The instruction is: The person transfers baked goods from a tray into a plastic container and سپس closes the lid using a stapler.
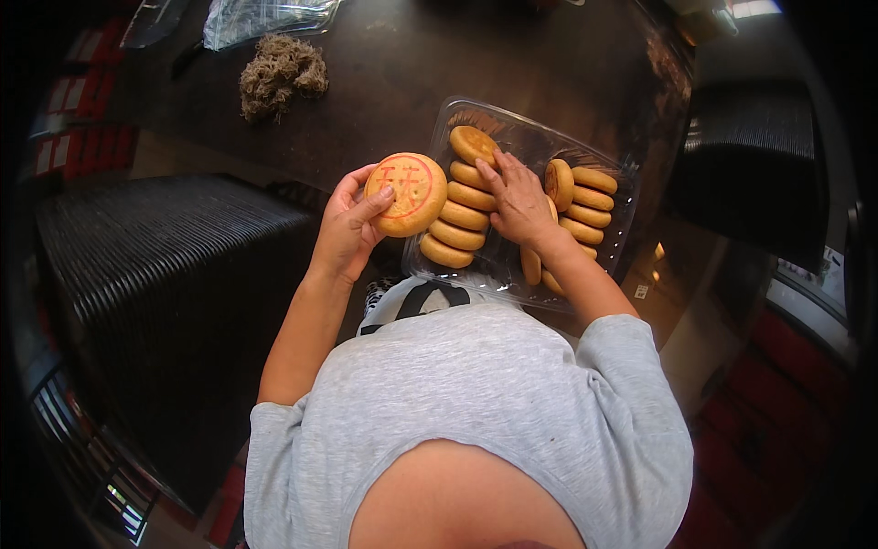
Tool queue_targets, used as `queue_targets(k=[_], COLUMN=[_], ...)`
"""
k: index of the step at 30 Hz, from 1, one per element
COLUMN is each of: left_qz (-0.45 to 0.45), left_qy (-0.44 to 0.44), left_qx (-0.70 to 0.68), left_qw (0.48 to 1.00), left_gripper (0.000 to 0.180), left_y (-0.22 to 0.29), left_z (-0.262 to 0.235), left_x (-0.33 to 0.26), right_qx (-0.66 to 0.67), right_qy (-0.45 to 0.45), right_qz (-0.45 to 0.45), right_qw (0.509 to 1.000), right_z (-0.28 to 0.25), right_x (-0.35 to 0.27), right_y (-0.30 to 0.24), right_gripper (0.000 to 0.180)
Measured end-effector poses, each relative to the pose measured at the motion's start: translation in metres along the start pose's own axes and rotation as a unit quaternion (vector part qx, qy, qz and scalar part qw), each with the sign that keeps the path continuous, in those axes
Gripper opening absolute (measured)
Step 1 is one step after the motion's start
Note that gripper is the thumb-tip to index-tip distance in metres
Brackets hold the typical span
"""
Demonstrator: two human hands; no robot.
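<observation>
My left hand (347,224) grips a round golden pastry (422,203) with a red circular stamp on its face. Its thumb lies over the stamped face, tilted up beside the tray's near left side. My right hand (523,206) reaches into a clear plastic tray (535,121). Its stretched fingers rest on the right side of a row of pastries (464,216) standing on edge, close to the browned pastry (472,143) leaning at the far end. A second row of pastries (587,218) fills the tray's right part, partly hidden by my right wrist.
The tray sits on a dark table (384,64) near its front edge. A clump of tan fibre (283,77) and clear plastic packaging (261,20) lie at the far left. Black ridged surfaces stand at left (174,238) and right (754,137).
</observation>
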State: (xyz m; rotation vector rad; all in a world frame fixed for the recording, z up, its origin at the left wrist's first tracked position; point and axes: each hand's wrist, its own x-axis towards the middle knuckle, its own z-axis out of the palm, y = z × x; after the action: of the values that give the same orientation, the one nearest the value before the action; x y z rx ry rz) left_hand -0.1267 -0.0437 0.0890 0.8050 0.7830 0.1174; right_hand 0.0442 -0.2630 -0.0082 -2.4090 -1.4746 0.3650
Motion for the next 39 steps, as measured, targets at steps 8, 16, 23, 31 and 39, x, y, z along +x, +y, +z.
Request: queue_targets(k=[8, 16, 23, 31, 39], left_qz=[-0.025, 0.005, 0.103, 0.024, -0.016], left_qy=[-0.013, -0.057, -0.055, -0.006, -0.02], left_qx=[0.085, 0.332, 0.422, 0.215, 0.074], left_qw=[0.996, 0.942, 0.899, 0.976, 0.997], left_gripper=[0.039, 0.026, 0.027, 0.028, 0.037], left_y=[-0.006, -0.034, -0.077, -0.058, -0.017], left_z=[0.013, 0.04, 0.027, 0.037, 0.043], left_x=[0.011, 0.032, 0.053, 0.025, 0.019], right_qx=[0.137, 0.107, 0.017, 0.059, 0.025], right_qy=[0.005, 0.07, 0.172, 0.107, 0.097], right_qz=[0.08, 0.005, -0.01, 0.106, 0.156], right_qw=[0.987, 0.992, 0.985, 0.987, 0.983], right_z=[0.003, 0.01, 0.015, 0.009, 0.007], right_x=[0.021, 0.021, 0.013, 0.013, 0.009], right_y=[0.009, 0.013, 0.005, -0.01, -0.017], right_gripper=[0.095, 0.071, 0.038, 0.037, 0.043])
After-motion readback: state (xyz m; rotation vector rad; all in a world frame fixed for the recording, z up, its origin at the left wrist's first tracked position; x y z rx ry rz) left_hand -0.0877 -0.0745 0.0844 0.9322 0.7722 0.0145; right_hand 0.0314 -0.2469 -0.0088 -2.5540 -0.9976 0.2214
